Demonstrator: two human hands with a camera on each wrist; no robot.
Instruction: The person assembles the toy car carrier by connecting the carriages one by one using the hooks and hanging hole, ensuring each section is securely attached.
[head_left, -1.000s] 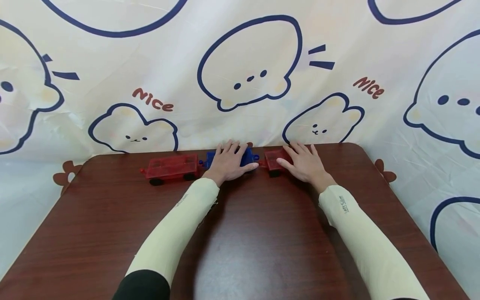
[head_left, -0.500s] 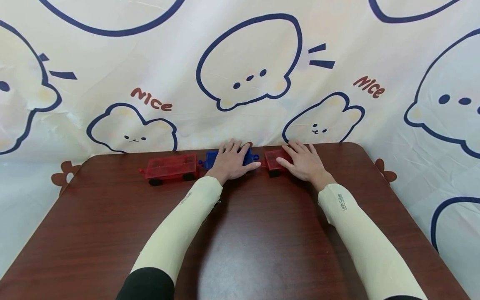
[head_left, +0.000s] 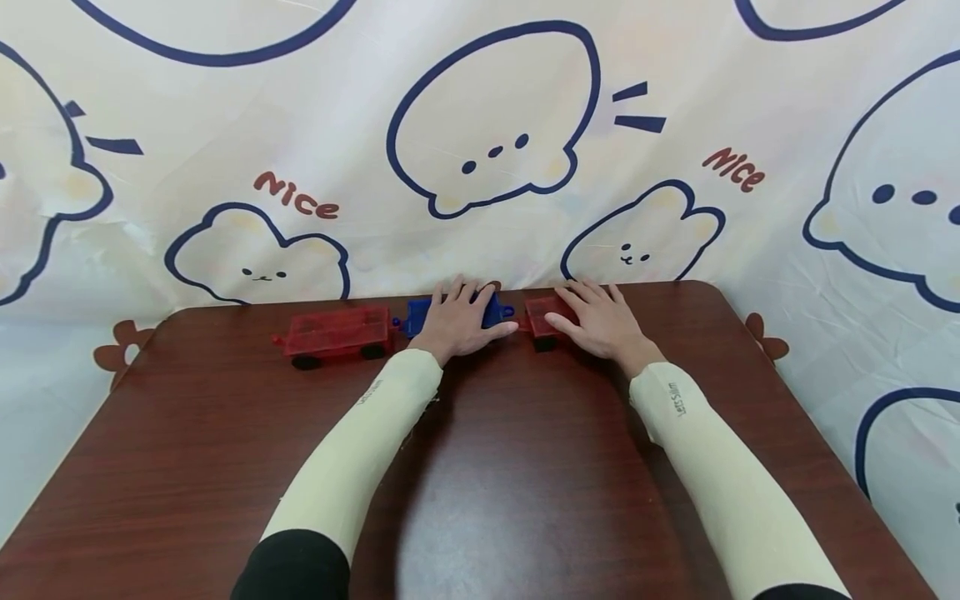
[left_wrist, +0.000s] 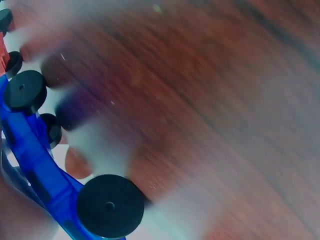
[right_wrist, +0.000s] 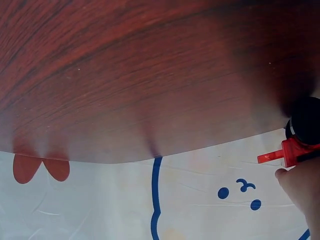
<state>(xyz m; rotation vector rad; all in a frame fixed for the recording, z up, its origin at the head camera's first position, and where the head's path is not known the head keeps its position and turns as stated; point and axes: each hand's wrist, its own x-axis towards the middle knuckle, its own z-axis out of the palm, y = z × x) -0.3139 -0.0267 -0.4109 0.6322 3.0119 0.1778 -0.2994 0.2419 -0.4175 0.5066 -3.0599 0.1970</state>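
Observation:
Three translucent toy wagons with black wheels stand in a row along the table's far edge in the head view. My left hand [head_left: 459, 325] lies over the blue wagon [head_left: 417, 315], fingers spread and pointing at the wall. Much of that wagon is hidden under the hand; its wheels show in the left wrist view. On the right, my right hand [head_left: 600, 321] covers part of a red wagon [head_left: 543, 317], its fingers extended and its thumb across the top. That wagon's red coupling [right_wrist: 272, 156] shows in the right wrist view. Another red wagon [head_left: 337, 332] stands left of the blue one.
The brown wooden table [head_left: 525, 483] has rounded far corners and stretches toward the person. Close behind its far edge hangs a white cloth [head_left: 300, 100] with cartoon drawings. Both forearms, in pale sleeves, reach across the table.
The hands and wagons hold nearly the same places. The whole head view has shifted slightly, with the scene sliding a little left and up.

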